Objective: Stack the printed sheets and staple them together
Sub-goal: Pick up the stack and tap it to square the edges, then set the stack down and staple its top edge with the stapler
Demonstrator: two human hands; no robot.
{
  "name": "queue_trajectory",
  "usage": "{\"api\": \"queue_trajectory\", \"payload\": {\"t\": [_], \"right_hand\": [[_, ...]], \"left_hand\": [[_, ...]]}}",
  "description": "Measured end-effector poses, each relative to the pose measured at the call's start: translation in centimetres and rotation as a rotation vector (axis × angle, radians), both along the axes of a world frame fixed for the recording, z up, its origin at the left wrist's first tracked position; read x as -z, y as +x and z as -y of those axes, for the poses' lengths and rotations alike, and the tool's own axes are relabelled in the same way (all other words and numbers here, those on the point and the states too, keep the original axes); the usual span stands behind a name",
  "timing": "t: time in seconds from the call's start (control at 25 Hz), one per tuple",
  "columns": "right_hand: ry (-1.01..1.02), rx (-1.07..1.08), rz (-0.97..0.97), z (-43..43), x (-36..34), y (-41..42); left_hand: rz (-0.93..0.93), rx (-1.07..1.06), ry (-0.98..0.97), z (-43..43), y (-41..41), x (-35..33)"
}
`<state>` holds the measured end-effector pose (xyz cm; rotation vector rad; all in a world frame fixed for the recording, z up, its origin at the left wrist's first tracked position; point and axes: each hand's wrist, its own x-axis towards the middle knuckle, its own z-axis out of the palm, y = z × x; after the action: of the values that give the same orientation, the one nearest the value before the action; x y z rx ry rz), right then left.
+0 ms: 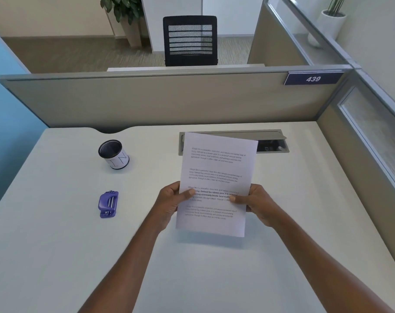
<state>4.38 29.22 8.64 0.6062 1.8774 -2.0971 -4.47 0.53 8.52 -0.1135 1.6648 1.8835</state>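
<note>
The purple stapler [108, 204] sits on the desk [56, 245] well left of everything, long axis running near-to-far. So the left hand [169, 204] is nearer, but it's pinching the printed sheets' [216, 177] left edge. Right hand [257, 203] pinches the right edge. Sheets look squared, hard to tell.

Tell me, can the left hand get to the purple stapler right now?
Probably not yet: the left hand grips the printed sheets. The purple stapler lies to its left on bare desk, nothing between.
</note>
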Motion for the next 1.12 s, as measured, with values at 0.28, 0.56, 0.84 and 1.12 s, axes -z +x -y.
{"api": "queue_trajectory", "payload": {"t": [0.28,0.56,0.84,1.12], "right_hand": [[0.019,-0.032,0.033,0.5,0.0,-0.2],[0.054,0.119,0.036,1.3,0.9,-0.4],[0.077,0.117,0.071,1.9,2.1,-1.0],[0.115,0.112,0.113,1.4,3.5,-0.8]], "left_hand": [[0.048,-0.09,-0.019,-1.6,0.9,0.2],[0.087,-0.148,-0.05,-0.6,1.1,1.3],[0.109,-0.304,-0.078,3.7,-0.1,3.0],[0.019,-0.579,-0.171,10.8,-2.1,3.3]]}}
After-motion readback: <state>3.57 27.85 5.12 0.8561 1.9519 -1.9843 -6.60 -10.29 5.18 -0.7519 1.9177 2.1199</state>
